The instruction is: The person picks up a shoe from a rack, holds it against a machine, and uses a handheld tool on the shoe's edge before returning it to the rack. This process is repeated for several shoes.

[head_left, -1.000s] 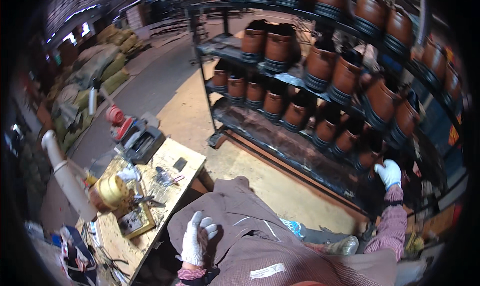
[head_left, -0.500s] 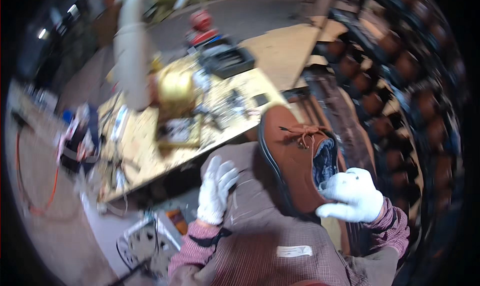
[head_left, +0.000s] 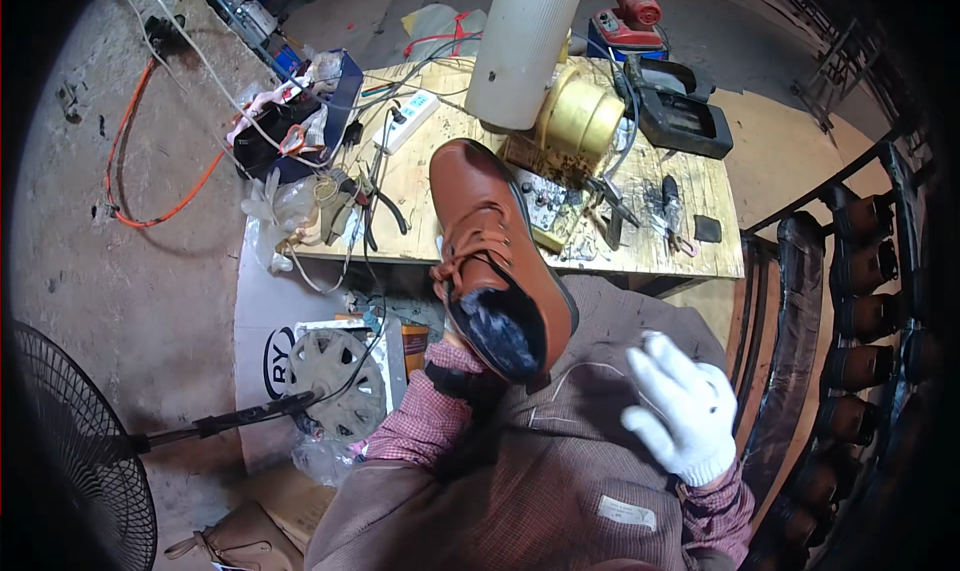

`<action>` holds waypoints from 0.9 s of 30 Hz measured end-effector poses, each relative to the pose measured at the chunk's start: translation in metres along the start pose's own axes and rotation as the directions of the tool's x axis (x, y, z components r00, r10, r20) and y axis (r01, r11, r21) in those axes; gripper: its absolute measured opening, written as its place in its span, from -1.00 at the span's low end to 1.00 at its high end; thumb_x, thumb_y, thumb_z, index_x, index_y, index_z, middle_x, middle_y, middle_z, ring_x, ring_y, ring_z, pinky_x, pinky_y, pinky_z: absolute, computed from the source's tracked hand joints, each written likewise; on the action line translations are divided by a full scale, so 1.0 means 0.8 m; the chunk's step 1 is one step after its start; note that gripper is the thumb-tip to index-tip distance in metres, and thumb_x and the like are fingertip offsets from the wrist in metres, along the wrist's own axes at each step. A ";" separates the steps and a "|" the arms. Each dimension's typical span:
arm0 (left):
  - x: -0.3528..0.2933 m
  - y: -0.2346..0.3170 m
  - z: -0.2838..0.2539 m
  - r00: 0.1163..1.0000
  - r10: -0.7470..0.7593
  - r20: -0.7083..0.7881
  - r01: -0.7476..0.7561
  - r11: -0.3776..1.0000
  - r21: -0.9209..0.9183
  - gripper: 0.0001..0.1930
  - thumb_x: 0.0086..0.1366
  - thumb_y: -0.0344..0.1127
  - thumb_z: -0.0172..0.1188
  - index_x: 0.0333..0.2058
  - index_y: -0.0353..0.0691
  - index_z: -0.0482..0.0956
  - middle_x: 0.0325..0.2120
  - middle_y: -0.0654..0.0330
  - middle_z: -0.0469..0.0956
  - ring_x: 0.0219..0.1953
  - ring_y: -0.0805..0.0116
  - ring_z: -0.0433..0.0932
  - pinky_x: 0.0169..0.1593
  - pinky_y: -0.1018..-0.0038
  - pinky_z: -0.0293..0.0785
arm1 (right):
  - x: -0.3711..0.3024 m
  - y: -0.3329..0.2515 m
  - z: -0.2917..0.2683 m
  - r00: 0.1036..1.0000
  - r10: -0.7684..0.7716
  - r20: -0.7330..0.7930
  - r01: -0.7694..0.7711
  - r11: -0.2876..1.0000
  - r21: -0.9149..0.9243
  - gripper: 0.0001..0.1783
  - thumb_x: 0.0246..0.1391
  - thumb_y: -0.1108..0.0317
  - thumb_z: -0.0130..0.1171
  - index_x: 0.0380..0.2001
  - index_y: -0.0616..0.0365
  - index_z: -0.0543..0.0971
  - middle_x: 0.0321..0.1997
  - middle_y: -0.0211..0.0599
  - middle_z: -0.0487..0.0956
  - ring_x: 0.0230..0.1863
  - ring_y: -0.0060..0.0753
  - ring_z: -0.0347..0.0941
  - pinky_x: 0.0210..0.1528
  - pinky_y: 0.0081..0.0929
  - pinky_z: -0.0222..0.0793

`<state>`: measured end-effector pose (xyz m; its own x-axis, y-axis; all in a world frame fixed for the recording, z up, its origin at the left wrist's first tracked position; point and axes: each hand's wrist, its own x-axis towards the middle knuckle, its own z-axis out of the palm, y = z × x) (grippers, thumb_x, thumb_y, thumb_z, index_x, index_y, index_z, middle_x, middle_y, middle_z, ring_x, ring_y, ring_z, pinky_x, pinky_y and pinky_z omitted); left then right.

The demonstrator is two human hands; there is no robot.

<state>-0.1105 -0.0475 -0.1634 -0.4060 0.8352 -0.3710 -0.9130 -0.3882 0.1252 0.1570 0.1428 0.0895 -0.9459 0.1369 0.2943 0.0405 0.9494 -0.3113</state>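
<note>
A brown leather lace-up shoe (head_left: 475, 211) with dark fluffy lining is held above the bench's near edge and my lap. Its toe points away from me and its opening faces up. My left forearm runs up to the shoe's left side near the heel; the left hand holds it from beneath and is hidden behind it. To the right of the shoe, over my brown apron (head_left: 585, 451), my right hand (head_left: 685, 406) in a white knit glove is open, fingers and thumb apart, with nothing in it.
Beyond the shoe, a wooden bench (head_left: 715, 246) carries a yellow cylinder (head_left: 580, 116), pliers (head_left: 385, 216), a power strip (head_left: 408, 121) and a black tray (head_left: 690, 121). A pale vertical pipe (head_left: 525, 46) rises there. Racks of shoes (head_left: 862, 316) stand right; a fan (head_left: 75, 451) stands left.
The shoe has gone from my right hand to my left, and moved leftward. My right hand has let go and opened. The view has swung, showing the fan at left.
</note>
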 end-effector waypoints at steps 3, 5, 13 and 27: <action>0.041 0.016 0.016 0.995 0.084 0.049 -0.079 0.993 -0.086 -0.09 0.48 0.53 -0.03 0.42 -0.17 0.41 0.33 -0.05 0.52 0.27 -0.08 0.60 0.33 -0.05 0.61 | -0.051 0.019 0.006 0.963 0.261 -0.061 -0.266 0.959 -0.092 -0.41 0.19 0.06 0.42 0.22 0.12 0.71 0.28 -0.09 0.69 -0.06 -0.20 0.68 -0.05 -0.29 0.48; 0.059 0.027 0.028 0.989 0.123 0.080 -0.115 0.988 -0.106 -0.07 0.47 0.54 -0.04 0.44 -0.18 0.38 0.35 -0.04 0.50 0.30 -0.06 0.58 0.36 -0.02 0.58 | -0.084 0.026 0.015 0.920 0.384 -0.074 -0.390 0.916 -0.098 -0.43 0.24 0.05 0.40 0.21 0.15 0.71 0.27 -0.06 0.69 0.05 -0.08 0.69 0.01 -0.26 0.50; 0.010 0.045 0.087 0.877 0.388 0.285 -0.420 0.905 0.061 0.02 0.46 0.58 -0.11 0.51 -0.24 0.24 0.40 0.00 0.43 0.38 0.00 0.48 0.45 0.06 0.45 | -0.133 0.052 0.051 0.848 0.530 -0.035 -0.529 0.848 0.020 -0.50 0.18 0.21 0.46 0.16 0.16 0.72 0.21 0.01 0.71 0.16 0.08 0.67 0.18 -0.12 0.54; -0.041 -0.017 0.109 0.958 0.285 0.031 -0.185 0.533 0.825 -0.04 0.59 0.50 -0.33 0.56 -0.26 0.19 0.47 0.07 0.38 0.45 0.18 0.40 0.53 0.24 0.31 | -0.106 0.047 0.067 0.901 0.423 0.097 -0.425 0.905 -0.007 -0.51 0.21 0.14 0.39 0.15 0.11 0.72 0.20 0.02 0.71 0.09 0.12 0.68 0.09 -0.07 0.54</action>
<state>-0.0880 -0.0355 -0.0732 -0.6507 0.7013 -0.2912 -0.4442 -0.0405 0.8950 0.2214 0.1519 0.0041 -0.8661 0.4978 0.0460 0.4405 0.8034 -0.4007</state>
